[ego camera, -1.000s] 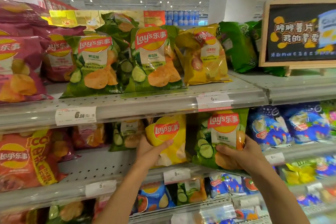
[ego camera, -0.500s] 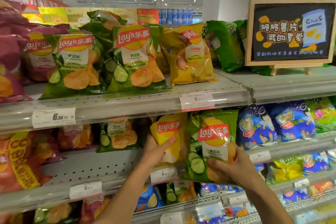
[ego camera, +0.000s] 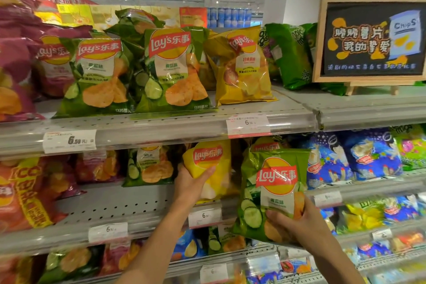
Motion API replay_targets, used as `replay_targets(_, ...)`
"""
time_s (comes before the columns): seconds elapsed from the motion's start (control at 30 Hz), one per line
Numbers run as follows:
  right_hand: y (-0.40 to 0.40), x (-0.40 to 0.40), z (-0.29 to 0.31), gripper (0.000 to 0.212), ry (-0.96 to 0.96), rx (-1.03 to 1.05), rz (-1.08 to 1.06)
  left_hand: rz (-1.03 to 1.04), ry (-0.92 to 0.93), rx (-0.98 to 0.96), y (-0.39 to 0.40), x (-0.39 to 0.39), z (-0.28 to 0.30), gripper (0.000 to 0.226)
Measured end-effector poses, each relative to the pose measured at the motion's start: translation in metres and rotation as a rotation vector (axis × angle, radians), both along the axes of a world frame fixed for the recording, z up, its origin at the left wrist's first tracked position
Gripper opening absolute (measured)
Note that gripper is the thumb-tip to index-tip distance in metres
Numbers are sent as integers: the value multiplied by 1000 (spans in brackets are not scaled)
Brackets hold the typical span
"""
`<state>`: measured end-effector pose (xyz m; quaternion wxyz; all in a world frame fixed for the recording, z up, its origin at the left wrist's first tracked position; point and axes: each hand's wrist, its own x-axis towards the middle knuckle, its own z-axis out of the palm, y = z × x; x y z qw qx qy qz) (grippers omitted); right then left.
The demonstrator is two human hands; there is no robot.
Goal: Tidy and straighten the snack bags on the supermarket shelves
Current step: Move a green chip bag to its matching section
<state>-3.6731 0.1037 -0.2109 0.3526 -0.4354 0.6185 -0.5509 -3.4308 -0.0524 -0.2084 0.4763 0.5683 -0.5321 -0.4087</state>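
We are gripping two bags on the middle shelf (ego camera: 138, 211). Our right hand (ego camera: 302, 223), at five o'clock, is closing around the lower part of a green cucumber bag (ego camera: 272, 193), hiding its bottom corner; the bag is tilting out past the shelf edge, covering most of another bag behind it. At centre, our left hand (ego camera: 191, 184) is clasping the lower left of a yellow bag (ego camera: 209, 166), whose top is tucking under the shelf lip above. Both forearms are running off the bottom edge. The price tags' small print is blurring. At twelve o'clock, on the top shelf (ego camera: 288, 108), two green bags (ego camera: 175, 71) are standing upright beside a leaning yellow one (ego camera: 244, 67). At two o'clock a chalkboard sign (ego camera: 371, 39) is partly cut off.
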Motion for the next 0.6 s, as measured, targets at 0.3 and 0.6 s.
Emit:
replay_targets(0.3, 10, -4, 3, 50, -32, -14, 6, -124, -37, 74, 2, -22, 1, 73)
replay_targets(0.6, -3, 21, 7, 55, -23, -45, 71, -189, -351, 14, 19, -2, 1, 46)
